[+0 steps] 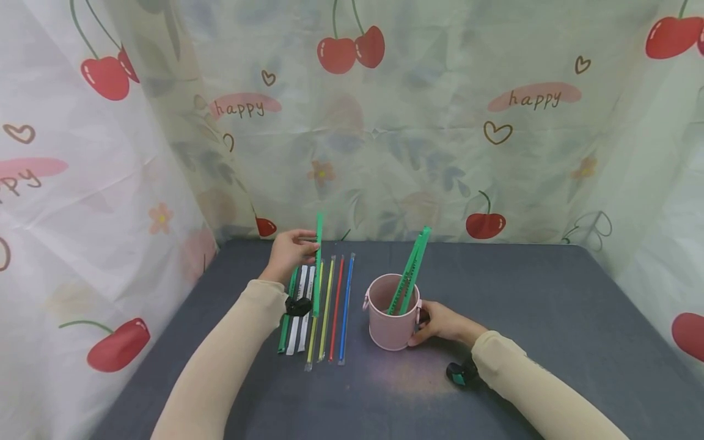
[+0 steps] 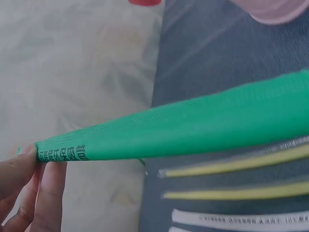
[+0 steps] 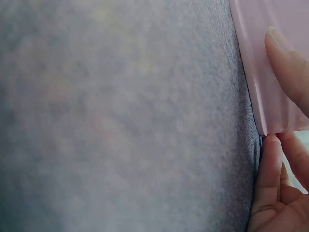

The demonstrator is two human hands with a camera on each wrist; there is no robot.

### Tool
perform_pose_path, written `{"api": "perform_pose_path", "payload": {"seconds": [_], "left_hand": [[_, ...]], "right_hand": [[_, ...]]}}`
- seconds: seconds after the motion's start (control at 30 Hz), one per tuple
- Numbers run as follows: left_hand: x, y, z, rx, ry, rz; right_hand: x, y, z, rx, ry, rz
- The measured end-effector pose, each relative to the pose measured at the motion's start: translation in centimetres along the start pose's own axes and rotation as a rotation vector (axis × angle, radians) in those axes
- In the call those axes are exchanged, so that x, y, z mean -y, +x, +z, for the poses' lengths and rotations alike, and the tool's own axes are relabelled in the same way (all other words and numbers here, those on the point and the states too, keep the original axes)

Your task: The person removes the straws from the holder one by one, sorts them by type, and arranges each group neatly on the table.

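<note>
My left hand [image 1: 291, 253] pinches a green-wrapped straw [image 1: 318, 275] near its far end, between thumb and fingers. The straw is raised above a row of wrapped straws; in the left wrist view its green wrapper [image 2: 183, 128] with dark print crosses the picture. My right hand [image 1: 442, 322] holds the right side of a small pink bucket [image 1: 393, 332], thumb on the wall; the right wrist view shows the fingers [image 3: 271, 164] at the bucket's edge. Two green-wrapped straws [image 1: 409, 272] lean in the bucket, their lower ends hidden inside.
On the dark table [image 1: 522, 293], left of the bucket, lie a green straw [image 1: 284, 335], white straws [image 1: 293, 330], yellow straws [image 1: 326, 305], a red straw [image 1: 337, 308] and a blue straw [image 1: 347, 308], side by side. A cherry-printed curtain [image 1: 418, 153] stands behind the table.
</note>
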State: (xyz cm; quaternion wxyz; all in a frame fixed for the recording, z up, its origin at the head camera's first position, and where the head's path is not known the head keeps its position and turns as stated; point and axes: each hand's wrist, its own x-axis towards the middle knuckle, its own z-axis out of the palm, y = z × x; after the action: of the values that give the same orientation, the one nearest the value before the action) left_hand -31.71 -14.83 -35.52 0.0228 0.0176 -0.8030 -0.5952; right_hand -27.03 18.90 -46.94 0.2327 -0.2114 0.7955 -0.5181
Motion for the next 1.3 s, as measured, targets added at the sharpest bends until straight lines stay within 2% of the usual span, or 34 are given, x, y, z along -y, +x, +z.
{"api": "perform_pose_path", "payload": {"seconds": [0.3,0.57,0.77,1.0,1.3], "left_hand": [[2.4,0.4,-1.4,-0.023,0.1,-0.029],[4.6,1.0,-2.5,-0.033,0.148,-0.108],[5.7,1.1,-3.1,-0.041,0.178,-0.159],[7.1,1.4,-3.7,-0.084,0.212,-0.217],[8.0,0.9,-4.4,-0.116,0.224,-0.249]], "right_hand": [[0.1,-0.2,0.0,-0.001,0.004,0.003],[0.2,-0.2,0.1,-0.011,-0.013,0.012],[0.2,-0.1,0.1,-0.016,-0.013,0.013],[0.0,-0.1,0.0,-0.011,-0.009,0.006],[0.2,-0.1,0.0,-0.014,-0.012,0.014]]}}
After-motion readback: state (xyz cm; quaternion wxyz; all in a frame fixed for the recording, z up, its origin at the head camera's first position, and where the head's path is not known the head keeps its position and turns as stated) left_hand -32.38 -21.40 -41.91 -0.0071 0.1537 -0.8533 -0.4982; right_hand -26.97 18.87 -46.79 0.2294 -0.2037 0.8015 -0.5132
